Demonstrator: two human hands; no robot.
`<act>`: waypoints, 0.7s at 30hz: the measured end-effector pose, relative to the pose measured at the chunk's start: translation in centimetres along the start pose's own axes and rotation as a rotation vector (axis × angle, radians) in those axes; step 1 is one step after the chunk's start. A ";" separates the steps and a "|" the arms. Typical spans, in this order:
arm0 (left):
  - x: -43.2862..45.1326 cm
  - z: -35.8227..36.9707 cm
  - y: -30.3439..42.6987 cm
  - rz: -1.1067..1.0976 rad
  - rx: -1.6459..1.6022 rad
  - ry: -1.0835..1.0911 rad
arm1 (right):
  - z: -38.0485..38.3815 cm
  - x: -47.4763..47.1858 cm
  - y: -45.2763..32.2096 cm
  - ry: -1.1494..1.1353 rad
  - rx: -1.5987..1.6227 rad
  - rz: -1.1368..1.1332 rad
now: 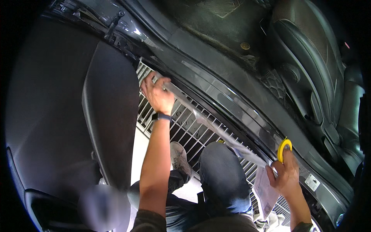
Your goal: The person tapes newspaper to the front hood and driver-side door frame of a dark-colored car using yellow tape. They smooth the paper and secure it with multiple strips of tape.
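Observation:
A long translucent plastic film strip [214, 126] stretches along the outer edge of the car's door sill [229, 95], between my two hands. At its upper left end, my left hand [158, 92] has its fingers bent on the strip; the hand is slightly blurred. My right hand [284, 174] pinches the strip's lower right end and also holds a roll of yellow tape [284, 150] against the sill. Below that hand hangs a wider, printed part of the film [265, 192].
The car door [63, 101] stands open at left. A seat [307, 58] and floor mat [220, 34] lie beyond the sill. Under my hands is a white metal floor grating [188, 121], with my knee [224, 174] and shoe [179, 156] near it. A white cloth [272, 221] lies at the bottom.

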State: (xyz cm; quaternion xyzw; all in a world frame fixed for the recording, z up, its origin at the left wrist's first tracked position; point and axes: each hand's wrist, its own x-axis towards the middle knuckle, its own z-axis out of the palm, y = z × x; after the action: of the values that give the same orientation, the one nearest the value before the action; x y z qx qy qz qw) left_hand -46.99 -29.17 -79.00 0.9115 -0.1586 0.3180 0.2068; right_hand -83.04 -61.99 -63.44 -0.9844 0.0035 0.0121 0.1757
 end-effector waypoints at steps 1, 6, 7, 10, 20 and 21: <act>1.9 0.1 0.1 -0.019 0.015 0.021 | 0.7 0.7 0.1 0.050 -0.052 -0.002; 4.8 3.2 3.1 -0.374 -0.165 0.209 | 4.9 4.7 0.1 0.209 -0.004 -0.035; 4.1 4.0 4.0 -0.522 -0.205 0.236 | 5.7 5.2 0.2 0.224 0.007 -0.044; 0.5 5.0 6.0 -0.568 -0.553 -0.060 | 7.5 5.6 0.6 0.257 -0.002 -0.067; 4.6 9.1 -0.9 -0.627 -0.759 0.029 | 9.4 9.0 -1.1 0.323 -0.152 -0.104; 5.1 9.4 -1.7 -0.660 -0.709 0.016 | 9.6 9.4 -1.4 0.259 -0.147 -0.059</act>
State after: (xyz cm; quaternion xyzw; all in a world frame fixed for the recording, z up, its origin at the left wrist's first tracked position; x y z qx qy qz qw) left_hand -37.66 -32.95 -82.88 0.7841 0.0422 0.1688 0.5957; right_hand -73.87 -57.41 -72.19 -0.9875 -0.0036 -0.1201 0.1017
